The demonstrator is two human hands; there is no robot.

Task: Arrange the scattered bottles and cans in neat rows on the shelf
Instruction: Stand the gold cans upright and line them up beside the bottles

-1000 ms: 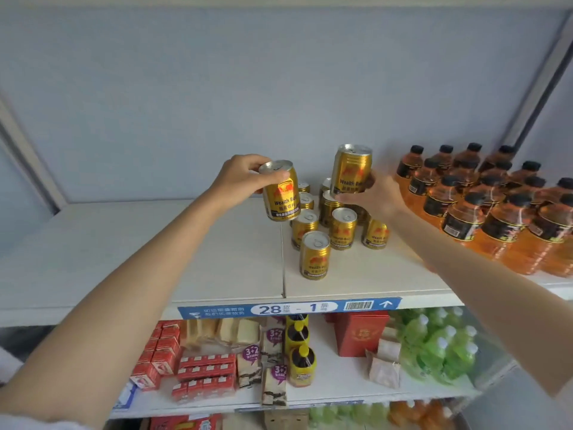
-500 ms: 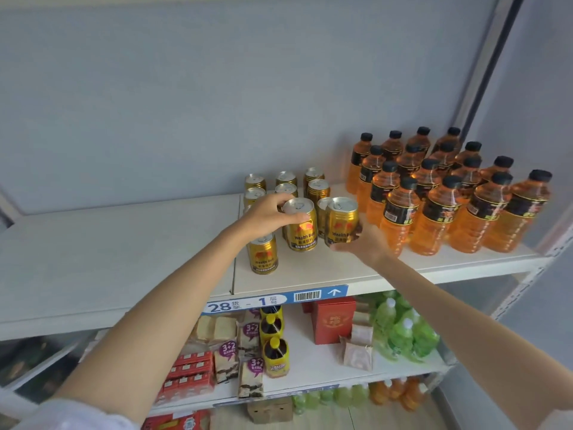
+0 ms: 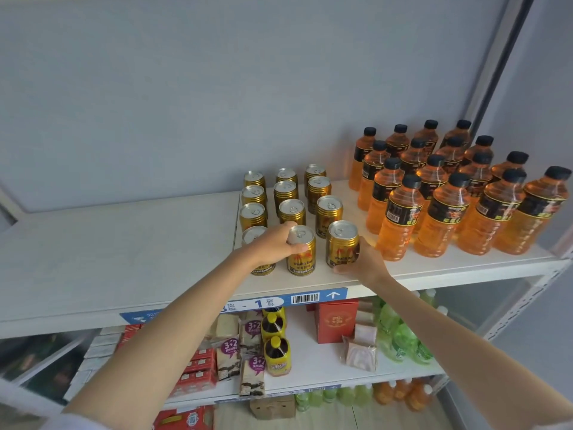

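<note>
Several gold cans (image 3: 291,209) stand upright in three rows on the white top shelf (image 3: 124,252). My left hand (image 3: 273,246) grips the front can of the middle row (image 3: 301,259), which rests on the shelf. My right hand (image 3: 362,262) holds the front can of the right row (image 3: 342,246), also standing on the shelf. The front can of the left row (image 3: 257,240) is partly hidden behind my left hand. To the right, several orange bottles with black caps (image 3: 440,193) stand in rows.
The shelf's left half is bare white board. A blue label strip (image 3: 310,297) runs along its front edge. The lower shelf holds red boxes (image 3: 336,321), snack packs, yellow-capped bottles (image 3: 276,355) and green bottles (image 3: 403,339). A grey upright post (image 3: 493,72) rises at right.
Both hands have brought their cans down from the air onto the shelf at the front of the rows. The view has shifted, showing the cans lined up.
</note>
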